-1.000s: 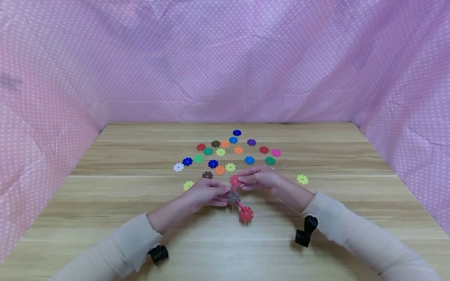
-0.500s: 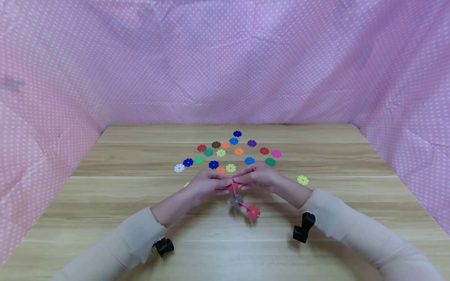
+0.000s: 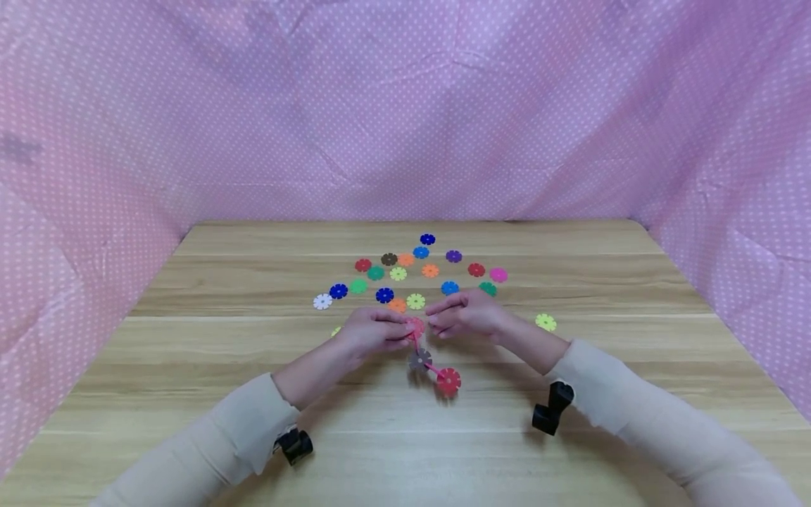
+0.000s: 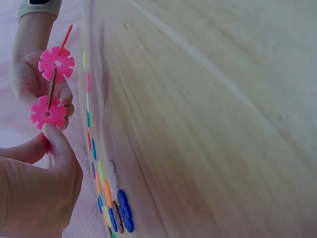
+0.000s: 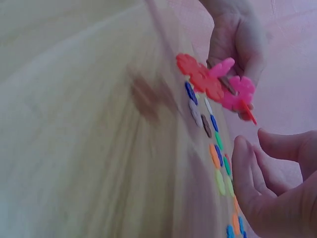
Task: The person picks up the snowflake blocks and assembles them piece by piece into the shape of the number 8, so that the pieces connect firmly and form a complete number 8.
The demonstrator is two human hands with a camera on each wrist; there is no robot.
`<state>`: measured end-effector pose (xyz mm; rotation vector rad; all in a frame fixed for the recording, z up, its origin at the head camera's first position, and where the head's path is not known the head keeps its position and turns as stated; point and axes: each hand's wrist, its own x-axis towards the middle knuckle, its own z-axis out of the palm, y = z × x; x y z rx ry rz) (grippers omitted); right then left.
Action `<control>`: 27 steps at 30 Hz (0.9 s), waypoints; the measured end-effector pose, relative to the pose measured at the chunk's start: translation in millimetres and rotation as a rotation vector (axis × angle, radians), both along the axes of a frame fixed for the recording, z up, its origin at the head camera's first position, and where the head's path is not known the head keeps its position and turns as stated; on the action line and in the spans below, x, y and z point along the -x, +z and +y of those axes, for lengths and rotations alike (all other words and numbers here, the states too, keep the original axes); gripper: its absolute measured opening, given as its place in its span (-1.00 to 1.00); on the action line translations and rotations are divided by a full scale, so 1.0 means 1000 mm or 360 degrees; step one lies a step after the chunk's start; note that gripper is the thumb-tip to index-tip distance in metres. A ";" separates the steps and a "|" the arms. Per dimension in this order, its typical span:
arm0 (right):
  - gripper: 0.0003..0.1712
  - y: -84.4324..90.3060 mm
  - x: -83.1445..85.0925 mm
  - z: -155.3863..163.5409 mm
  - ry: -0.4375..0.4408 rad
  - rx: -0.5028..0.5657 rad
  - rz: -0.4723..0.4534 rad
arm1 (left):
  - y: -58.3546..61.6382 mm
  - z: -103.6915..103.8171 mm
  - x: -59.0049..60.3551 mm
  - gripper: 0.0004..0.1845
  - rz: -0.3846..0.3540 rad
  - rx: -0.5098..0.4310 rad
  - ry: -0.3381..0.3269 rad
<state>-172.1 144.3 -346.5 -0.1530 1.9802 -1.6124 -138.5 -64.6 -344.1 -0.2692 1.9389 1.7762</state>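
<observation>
Since a moment ago my right hand [image 3: 465, 315] has let go, fingers loose; my left hand [image 3: 374, 332] pinches the disc chain [image 3: 423, 355], which trails toward me

We find no text, label, brand, number or sign that can be read in any view. The joined snowflake discs [image 3: 433, 359] pinched by the left hand [image 3: 370, 333] carry only notches and a centre hole, no print. The loose discs [image 3: 415, 271] lying just beyond that grip are plain colours. The cloth [image 3: 405, 105] behind them bears white dots, not characters. The black wrist mounts [image 3: 551, 412] nearer than the grip may carry markings, but they are too small and dark for us to tell.
</observation>
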 end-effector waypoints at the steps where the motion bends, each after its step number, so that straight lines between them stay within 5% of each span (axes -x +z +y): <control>1: -0.58 0.000 0.002 0.003 -0.0009 -0.0042 0.0041 | 0.000 -0.001 0.001 -0.76 0.0002 0.0000 0.0015; 6: -0.63 -0.001 0.008 0.024 -0.0033 -0.0382 0.0419 | 0.001 -0.006 0.002 -0.75 0.0027 0.0022 0.0053; 12: -0.76 0.001 0.009 0.053 0.0165 -0.0890 0.0991 | 0.002 -0.011 0.003 -0.74 0.0038 0.0025 0.0044; 18: -0.77 0.003 0.004 0.066 0.0313 -0.1129 0.1055 | 0.003 -0.016 0.005 -0.75 0.0036 0.0040 0.0048; 27: -0.71 -0.004 0.000 0.069 0.0200 -0.1175 0.1047 | 0.001 -0.019 0.007 -0.75 0.0052 0.0001 0.0046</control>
